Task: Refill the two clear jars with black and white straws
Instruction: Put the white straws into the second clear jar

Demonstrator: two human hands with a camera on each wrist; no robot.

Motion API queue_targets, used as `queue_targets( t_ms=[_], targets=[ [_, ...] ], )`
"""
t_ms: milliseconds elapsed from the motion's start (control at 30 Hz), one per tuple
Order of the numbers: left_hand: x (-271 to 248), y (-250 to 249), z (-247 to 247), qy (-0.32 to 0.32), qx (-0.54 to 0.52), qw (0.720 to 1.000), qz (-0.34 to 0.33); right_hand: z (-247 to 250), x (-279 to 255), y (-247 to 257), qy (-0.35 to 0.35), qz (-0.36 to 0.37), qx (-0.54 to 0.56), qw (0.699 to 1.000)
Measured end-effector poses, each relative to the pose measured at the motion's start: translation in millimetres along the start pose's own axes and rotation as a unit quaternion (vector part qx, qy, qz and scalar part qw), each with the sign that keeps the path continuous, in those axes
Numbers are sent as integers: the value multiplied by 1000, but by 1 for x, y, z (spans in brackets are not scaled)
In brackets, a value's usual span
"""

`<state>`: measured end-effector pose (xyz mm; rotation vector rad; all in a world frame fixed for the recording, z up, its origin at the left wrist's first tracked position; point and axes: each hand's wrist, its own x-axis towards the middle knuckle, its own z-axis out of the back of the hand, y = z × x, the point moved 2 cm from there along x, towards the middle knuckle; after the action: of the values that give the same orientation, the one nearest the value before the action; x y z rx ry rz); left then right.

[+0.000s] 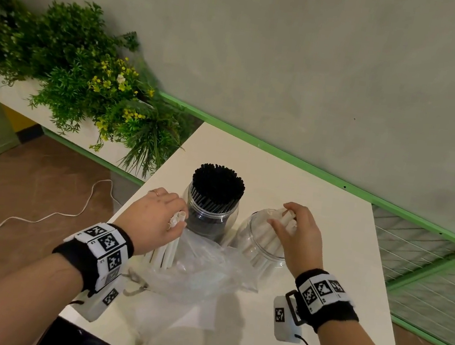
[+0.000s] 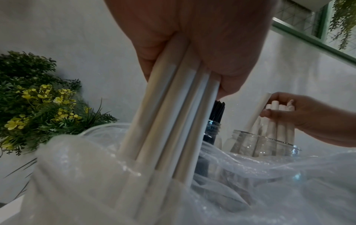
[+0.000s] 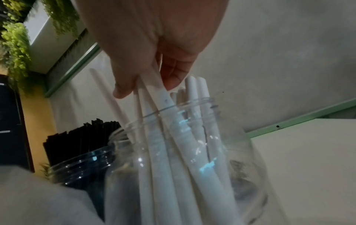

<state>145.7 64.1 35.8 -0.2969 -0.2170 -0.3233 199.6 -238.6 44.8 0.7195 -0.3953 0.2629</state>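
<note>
On the white surface (image 1: 321,186) 2 clear jars are standing side by side, nearly touching. Black straws (image 1: 218,184) are packing the left jar (image 1: 209,214) tightly, their tops fanning above its mouth. White straws (image 1: 267,244) are leaning loosely inside the right jar (image 1: 256,244), and the right hand (image 1: 301,236) is hovering over its mouth, thumb and fingers pinching the tops of several of them; the hand is covering those tips in the head view, so how many it is gripping is hard to say. The left hand (image 1: 159,218) is closing around a bundle of white straws (image 2: 173,121), holding it upright just left of the black-straw jar. The bundle's lower ends are sinking into a crumpled clear plastic bag (image 1: 200,268), which is blurring them and hiding part of both jar bases. Both wrist views are dim, with palms filling the upper frame. Green plants with yellow flowers (image 1: 87,74) are sitting beyond the surface's left corner, partly cut off at the frame edge.
</note>
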Motion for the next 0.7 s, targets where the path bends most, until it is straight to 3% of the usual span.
queue_targets(
  t_ms=[267, 433, 567, 700],
  targets=[
    [1, 2, -2, 4, -3, 1000, -1, 14, -13, -20, -51, 8, 16, 999],
    [2, 1, -2, 0, -5, 1000, -6, 10, -38, -29, -81, -56, 23, 995],
    [1, 0, 0, -3, -4, 1000, -14, 6, -44, -26, -111, -49, 58, 991],
    [1, 0, 1, 4, -6, 1000, -10, 8, -40, -32, -124, -49, 23, 991]
  ],
)
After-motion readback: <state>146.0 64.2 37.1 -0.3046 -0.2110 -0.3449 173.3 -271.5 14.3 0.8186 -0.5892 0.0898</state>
